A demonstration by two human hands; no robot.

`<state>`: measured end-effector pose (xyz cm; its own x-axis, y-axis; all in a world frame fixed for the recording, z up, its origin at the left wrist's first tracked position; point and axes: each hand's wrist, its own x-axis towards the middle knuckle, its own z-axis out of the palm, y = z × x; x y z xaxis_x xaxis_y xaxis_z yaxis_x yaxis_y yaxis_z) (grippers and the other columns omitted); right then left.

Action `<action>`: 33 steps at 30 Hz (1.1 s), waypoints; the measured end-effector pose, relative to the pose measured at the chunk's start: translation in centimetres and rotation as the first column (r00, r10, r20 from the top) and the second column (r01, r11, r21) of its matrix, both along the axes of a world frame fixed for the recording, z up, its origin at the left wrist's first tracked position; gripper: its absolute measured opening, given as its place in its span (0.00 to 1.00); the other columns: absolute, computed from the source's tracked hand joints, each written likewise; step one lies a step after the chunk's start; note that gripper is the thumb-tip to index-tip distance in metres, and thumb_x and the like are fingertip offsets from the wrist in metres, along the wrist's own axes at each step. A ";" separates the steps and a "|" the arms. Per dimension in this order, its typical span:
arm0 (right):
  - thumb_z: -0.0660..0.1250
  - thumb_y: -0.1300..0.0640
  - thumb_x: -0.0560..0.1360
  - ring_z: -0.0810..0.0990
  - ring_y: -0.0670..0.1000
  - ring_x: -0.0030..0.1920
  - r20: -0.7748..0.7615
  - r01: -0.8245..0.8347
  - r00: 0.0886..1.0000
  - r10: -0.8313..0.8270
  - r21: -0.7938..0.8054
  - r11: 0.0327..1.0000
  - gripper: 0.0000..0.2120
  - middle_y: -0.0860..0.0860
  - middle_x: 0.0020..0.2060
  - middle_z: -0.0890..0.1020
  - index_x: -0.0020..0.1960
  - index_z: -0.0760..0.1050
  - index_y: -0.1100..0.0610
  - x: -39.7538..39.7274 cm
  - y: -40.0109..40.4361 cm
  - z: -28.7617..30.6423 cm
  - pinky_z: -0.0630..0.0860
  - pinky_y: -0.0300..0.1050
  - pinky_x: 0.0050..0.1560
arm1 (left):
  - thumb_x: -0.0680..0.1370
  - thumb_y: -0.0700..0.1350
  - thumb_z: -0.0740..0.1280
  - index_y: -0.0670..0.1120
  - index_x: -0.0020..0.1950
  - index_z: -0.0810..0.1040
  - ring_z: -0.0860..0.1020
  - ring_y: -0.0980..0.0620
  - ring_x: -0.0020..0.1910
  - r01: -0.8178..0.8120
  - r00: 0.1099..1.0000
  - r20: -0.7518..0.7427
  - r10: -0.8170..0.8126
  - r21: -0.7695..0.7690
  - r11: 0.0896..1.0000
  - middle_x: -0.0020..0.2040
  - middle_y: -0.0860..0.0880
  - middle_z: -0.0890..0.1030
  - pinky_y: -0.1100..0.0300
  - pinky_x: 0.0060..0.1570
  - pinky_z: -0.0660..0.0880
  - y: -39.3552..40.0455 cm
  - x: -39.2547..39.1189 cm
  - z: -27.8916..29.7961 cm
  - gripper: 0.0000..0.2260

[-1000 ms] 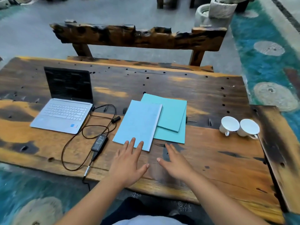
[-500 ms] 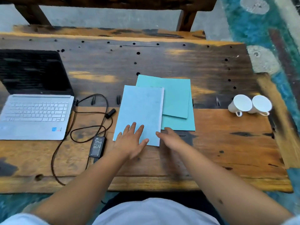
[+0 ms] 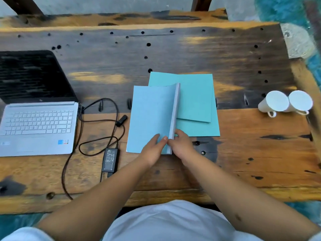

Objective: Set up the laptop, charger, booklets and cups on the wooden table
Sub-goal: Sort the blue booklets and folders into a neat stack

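A light blue booklet lies mid-table, its right edge lifted off two teal booklets beneath. My left hand pinches the lifted cover near its bottom right corner. My right hand grips the booklet's raised right edge from beside it. An open silver laptop sits at the left. Its black charger brick and looped cable lie between laptop and booklets. Two white cups lie on their sides at the right.
The wooden table has dark holes along its far half and a raised plank edge at the right. A wooden bench stands behind it. Blue patterned floor shows at the right.
The camera moved closer and tilted down. Both hands moved forward from the table's bare wood onto the blue booklet, and its right edge has been lifted.
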<state>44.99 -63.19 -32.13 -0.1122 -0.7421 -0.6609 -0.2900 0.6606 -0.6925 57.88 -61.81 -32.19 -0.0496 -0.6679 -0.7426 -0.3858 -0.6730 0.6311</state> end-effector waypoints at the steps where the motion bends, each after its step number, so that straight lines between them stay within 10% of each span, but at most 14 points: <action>1: 0.67 0.60 0.72 0.79 0.40 0.37 -0.077 -0.076 0.994 0.071 -0.058 0.995 0.10 0.41 0.36 0.81 0.49 0.76 0.46 0.6 0.2 0.8 0.74 0.38 0.36 | 0.80 0.60 0.61 0.49 0.77 0.62 0.66 0.50 0.74 -0.097 0.994 -0.054 0.097 0.001 0.995 0.75 0.52 0.67 0.53 0.73 0.60 -0.7 -0.3 0.6 0.29; 5: 0.66 0.62 0.70 0.80 0.51 0.48 -0.145 -0.325 0.942 0.303 -0.166 0.931 0.18 0.51 0.49 0.80 0.59 0.76 0.54 3.7 2.2 3.1 0.78 0.47 0.48 | 0.79 0.45 0.68 0.49 0.52 0.78 0.82 0.51 0.47 -0.302 0.946 -0.158 0.283 -0.108 0.947 0.45 0.54 0.85 0.55 0.49 0.79 -2.4 -0.4 2.7 0.04; 9: 0.70 0.60 0.72 0.76 0.50 0.49 0.008 -0.377 0.924 0.383 -0.162 0.912 0.23 0.52 0.52 0.72 0.66 0.73 0.55 4.5 2.7 3.3 0.74 0.38 0.47 | 0.80 0.37 0.64 0.38 0.61 0.73 0.80 0.39 0.47 -0.420 0.876 -0.263 0.405 0.000 0.908 0.54 0.33 0.79 0.39 0.53 0.78 -2.8 1.8 3.8 0.10; 15: 0.69 0.59 0.76 0.81 0.52 0.50 0.266 0.080 0.962 -0.066 -0.045 0.996 0.05 0.50 0.47 0.82 0.50 0.80 0.51 0.1 1.9 2.0 0.76 0.44 0.51 | 0.78 0.36 0.66 0.45 0.61 0.75 0.81 0.37 0.56 -0.364 0.797 -0.505 0.332 0.037 0.931 0.59 0.37 0.82 0.44 0.54 0.79 -1.0 5.0 5.9 0.13; 18: 0.71 0.52 0.76 0.80 0.56 0.61 0.393 0.140 0.896 -0.205 0.188 0.972 0.22 0.53 0.59 0.81 0.67 0.72 0.56 -2.8 1.5 1.4 0.75 0.54 0.64 | 0.76 0.37 0.67 0.44 0.66 0.74 0.81 0.39 0.58 -0.357 0.632 -0.670 0.390 0.195 0.914 0.62 0.39 0.80 0.47 0.50 0.80 0.5 6.4 6.5 0.18; 21: 0.72 0.50 0.73 0.83 0.56 0.57 0.598 0.135 0.717 -0.357 0.383 0.914 0.24 0.55 0.60 0.83 0.66 0.74 0.57 -4.3 1.9 1.8 0.81 0.52 0.51 | 0.76 0.37 0.65 0.44 0.67 0.77 0.80 0.38 0.59 -0.339 0.548 -0.719 0.427 0.276 0.900 0.63 0.38 0.80 0.45 0.50 0.80 1.8 7.3 6.1 0.18; 28: 0.65 0.64 0.79 0.82 0.60 0.56 0.461 0.061 0.880 -0.115 0.131 0.990 0.14 0.59 0.60 0.82 0.64 0.76 0.61 -5.4 3.1 1.7 0.78 0.58 0.60 | 0.79 0.39 0.66 0.44 0.70 0.72 0.80 0.36 0.57 -0.417 0.803 -0.402 0.440 0.148 0.897 0.61 0.39 0.81 0.36 0.58 0.76 2.9 7.6 2.7 0.18; 33: 0.64 0.65 0.79 0.83 0.56 0.53 0.285 -0.006 0.958 -0.026 0.112 0.994 0.11 0.54 0.56 0.83 0.57 0.78 0.54 -4.8 3.6 0.9 0.80 0.53 0.54 | 0.81 0.38 0.64 0.41 0.67 0.73 0.84 0.42 0.45 -0.507 0.805 -0.264 0.531 0.159 0.847 0.52 0.42 0.84 0.50 0.38 0.82 4.1 5.8 0.7 0.14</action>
<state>40.15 -59.57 -31.20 0.0862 -0.6626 -0.7440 -0.0839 0.7393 -0.6681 63.68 -57.75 -31.51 0.0694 -0.5962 -0.7998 0.2247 -0.7718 0.5948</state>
